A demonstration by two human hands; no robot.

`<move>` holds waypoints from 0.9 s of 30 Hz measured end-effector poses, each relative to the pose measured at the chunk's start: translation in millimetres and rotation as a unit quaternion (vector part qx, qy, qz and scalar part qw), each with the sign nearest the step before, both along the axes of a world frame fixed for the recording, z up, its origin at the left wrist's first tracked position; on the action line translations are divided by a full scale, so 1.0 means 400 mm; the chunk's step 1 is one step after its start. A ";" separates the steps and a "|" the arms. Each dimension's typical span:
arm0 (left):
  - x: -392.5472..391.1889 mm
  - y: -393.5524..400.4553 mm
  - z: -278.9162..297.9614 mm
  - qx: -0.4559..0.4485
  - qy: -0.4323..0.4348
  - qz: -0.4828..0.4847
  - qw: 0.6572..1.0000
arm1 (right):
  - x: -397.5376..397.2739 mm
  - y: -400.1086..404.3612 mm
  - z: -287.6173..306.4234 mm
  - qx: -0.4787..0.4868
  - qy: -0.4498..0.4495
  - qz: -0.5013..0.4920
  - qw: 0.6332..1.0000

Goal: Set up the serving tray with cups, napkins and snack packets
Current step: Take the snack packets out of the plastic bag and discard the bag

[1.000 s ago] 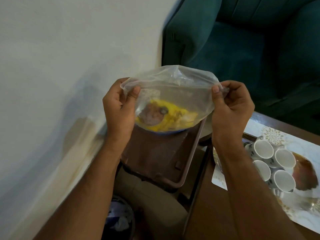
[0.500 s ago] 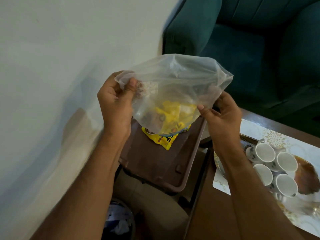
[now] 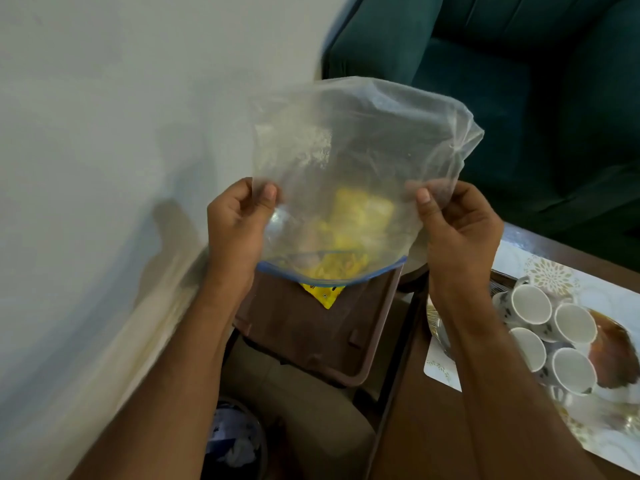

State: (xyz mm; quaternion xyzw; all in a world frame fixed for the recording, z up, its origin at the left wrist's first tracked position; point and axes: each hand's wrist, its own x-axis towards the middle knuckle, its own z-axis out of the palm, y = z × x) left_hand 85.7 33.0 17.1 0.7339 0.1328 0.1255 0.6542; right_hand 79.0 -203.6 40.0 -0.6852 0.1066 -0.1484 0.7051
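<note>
I hold a clear zip bag [image 3: 356,161] upside down, its blue-rimmed mouth facing down over a brown serving tray [image 3: 311,341]. My left hand [image 3: 235,230] pinches the bag's left side and my right hand [image 3: 457,230] pinches its right side. Yellow snack packets [image 3: 349,237] sit low inside the bag, and a corner of one packet [image 3: 323,296] pokes out of the mouth above the tray. Several white cups [image 3: 550,337] stand clustered on the table at the right.
A white wall [image 3: 121,168] runs along the left. A dark green sofa [image 3: 519,81] fills the back right. The cups rest on a patterned placemat [image 3: 554,278] on a brown table [image 3: 426,427]. A bin [image 3: 235,441] sits below, beside my trouser leg.
The bag has been tipped further up and its bottom lifted higher. Both hands have shifted lower on its sides, and the packets have slid down to the mouth.
</note>
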 end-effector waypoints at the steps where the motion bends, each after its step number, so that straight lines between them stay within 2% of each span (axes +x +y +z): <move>1: 0.002 0.001 0.005 -0.011 -0.007 0.000 1.000 | -0.001 -0.001 0.000 -0.005 0.003 -0.002 1.000; 9: -0.006 -0.009 0.023 -0.091 -0.042 0.055 0.993 | 0.005 0.006 -0.007 -0.048 0.034 -0.037 0.998; 14: -0.015 -0.006 0.009 -0.033 -0.079 0.064 0.994 | 0.012 -0.006 -0.031 0.009 0.045 -0.075 0.996; 19: -0.007 0.010 -0.018 -0.016 -0.054 0.020 0.998 | 0.013 -0.011 -0.040 -0.012 0.037 -0.086 0.996; 22: -0.004 0.041 -0.020 0.046 -0.034 -0.047 0.997 | 0.012 -0.013 -0.047 -0.043 0.050 -0.050 0.997; 25: 0.000 0.058 -0.019 0.189 -0.018 -0.089 0.978 | 0.007 -0.003 -0.042 -0.067 0.079 -0.013 0.995; 27: -0.003 0.055 -0.018 0.282 -0.028 -0.069 0.957 | 0.002 0.003 -0.043 -0.122 0.109 0.044 0.986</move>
